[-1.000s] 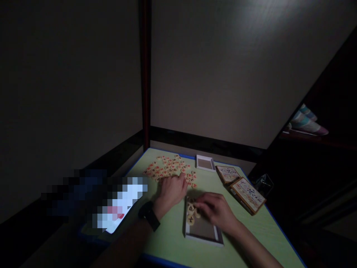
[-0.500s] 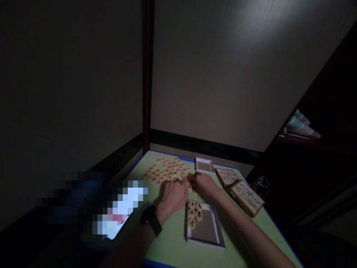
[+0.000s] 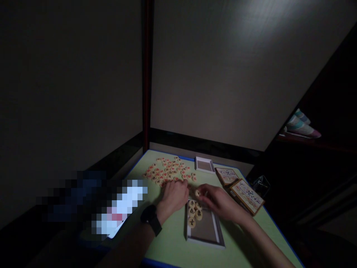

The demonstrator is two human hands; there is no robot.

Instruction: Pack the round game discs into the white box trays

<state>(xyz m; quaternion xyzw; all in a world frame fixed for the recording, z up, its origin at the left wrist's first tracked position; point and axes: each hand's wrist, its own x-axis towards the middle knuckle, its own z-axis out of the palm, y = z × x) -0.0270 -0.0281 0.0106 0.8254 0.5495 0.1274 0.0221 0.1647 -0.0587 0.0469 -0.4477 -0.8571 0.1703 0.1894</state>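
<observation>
Near tray (image 3: 216, 232) holds four round pieces (image 3: 194, 212); right hand (image 3: 220, 203) pinches a piece (image 3: 197, 192) over it; left hand (image 3: 173, 195) loosely curled, empty, at loose pile (image 3: 167, 172); orientation unclear.

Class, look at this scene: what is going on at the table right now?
A person sits at a green table. The right hand pinches one round pale wooden game piece above a shallow white box tray that already holds a few pieces. The left hand rests beside the scattered pieces.
</observation>
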